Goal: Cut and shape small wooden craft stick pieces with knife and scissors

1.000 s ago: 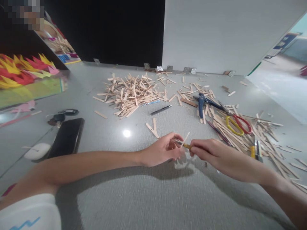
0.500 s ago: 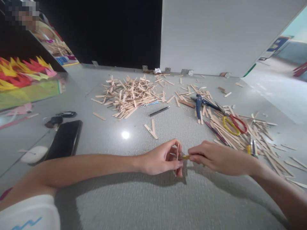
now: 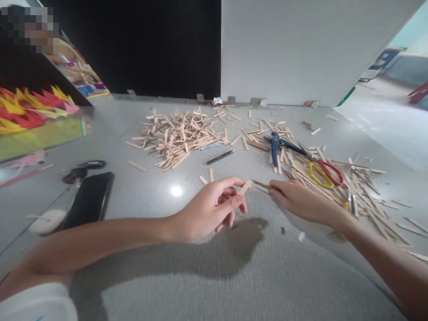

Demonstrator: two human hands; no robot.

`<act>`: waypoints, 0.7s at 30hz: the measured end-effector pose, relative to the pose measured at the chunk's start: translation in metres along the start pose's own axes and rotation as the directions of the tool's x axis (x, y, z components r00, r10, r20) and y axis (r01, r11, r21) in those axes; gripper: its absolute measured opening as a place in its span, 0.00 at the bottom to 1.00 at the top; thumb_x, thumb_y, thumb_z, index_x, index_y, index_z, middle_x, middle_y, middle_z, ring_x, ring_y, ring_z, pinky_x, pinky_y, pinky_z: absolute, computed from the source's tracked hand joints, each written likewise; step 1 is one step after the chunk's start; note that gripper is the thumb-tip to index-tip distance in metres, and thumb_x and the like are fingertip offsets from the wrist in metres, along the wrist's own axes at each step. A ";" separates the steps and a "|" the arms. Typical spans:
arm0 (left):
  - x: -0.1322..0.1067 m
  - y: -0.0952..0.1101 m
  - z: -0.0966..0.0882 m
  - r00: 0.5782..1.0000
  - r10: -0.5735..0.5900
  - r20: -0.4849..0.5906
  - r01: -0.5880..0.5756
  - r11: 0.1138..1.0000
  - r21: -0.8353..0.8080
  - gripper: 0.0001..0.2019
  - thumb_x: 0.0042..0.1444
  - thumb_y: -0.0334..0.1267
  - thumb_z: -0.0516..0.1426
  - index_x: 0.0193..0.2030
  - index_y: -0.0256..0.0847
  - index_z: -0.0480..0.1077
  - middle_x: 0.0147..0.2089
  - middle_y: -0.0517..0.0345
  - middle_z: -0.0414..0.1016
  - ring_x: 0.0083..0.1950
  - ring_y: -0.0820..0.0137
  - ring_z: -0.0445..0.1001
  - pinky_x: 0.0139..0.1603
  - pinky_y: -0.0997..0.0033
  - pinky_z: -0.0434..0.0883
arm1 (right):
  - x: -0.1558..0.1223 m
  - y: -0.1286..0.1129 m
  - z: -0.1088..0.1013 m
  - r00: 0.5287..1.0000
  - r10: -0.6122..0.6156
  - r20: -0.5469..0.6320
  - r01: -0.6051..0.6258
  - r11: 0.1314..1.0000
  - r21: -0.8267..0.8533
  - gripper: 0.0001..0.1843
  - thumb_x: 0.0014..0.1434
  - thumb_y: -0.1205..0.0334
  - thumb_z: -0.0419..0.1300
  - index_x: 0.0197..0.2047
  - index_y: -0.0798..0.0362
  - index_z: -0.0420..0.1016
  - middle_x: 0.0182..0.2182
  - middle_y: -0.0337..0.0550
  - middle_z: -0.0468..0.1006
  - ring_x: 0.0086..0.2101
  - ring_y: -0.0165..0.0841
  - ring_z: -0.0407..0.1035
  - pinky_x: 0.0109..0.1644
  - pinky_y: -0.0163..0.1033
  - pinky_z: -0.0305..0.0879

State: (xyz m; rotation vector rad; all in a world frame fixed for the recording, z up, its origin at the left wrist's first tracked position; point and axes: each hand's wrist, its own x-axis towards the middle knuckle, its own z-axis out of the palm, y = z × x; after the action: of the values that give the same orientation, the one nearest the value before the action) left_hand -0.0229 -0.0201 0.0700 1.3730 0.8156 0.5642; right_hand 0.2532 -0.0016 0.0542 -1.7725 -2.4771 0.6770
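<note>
Both hands [image 3: 210, 207] [image 3: 296, 199] are curled, near each other.

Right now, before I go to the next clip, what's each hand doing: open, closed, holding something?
Left hand: closed, pinching a short wooden stick.
Right hand: closed, gripping a thin pointed tool.

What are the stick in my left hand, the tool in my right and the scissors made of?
The stick looks like matte, uncoated wood: pale tan, no shine. The tool seems metal at its thin, dull grey tip; the yellowish part could be plastic. The scissors look metal at the grey blades; their smooth, evenly red and yellow handles suggest plastic.
</note>
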 end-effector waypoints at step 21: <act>-0.038 0.033 0.004 0.998 -0.008 0.062 0.014 0.995 -0.095 0.08 0.70 0.41 0.63 0.48 0.39 0.79 0.36 0.56 0.80 0.30 0.71 0.82 0.21 0.82 0.75 | 0.013 -0.006 0.050 0.938 0.071 -0.339 -0.138 0.974 -0.177 0.14 0.71 0.59 0.46 0.39 0.49 0.71 0.28 0.47 0.80 0.24 0.36 0.67 0.30 0.40 0.43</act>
State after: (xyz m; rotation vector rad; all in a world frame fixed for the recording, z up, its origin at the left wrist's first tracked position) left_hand -0.0399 -0.0475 0.1097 1.2911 0.7373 0.5433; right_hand 0.2304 -0.0077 0.0080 -1.9082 -2.3001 0.1157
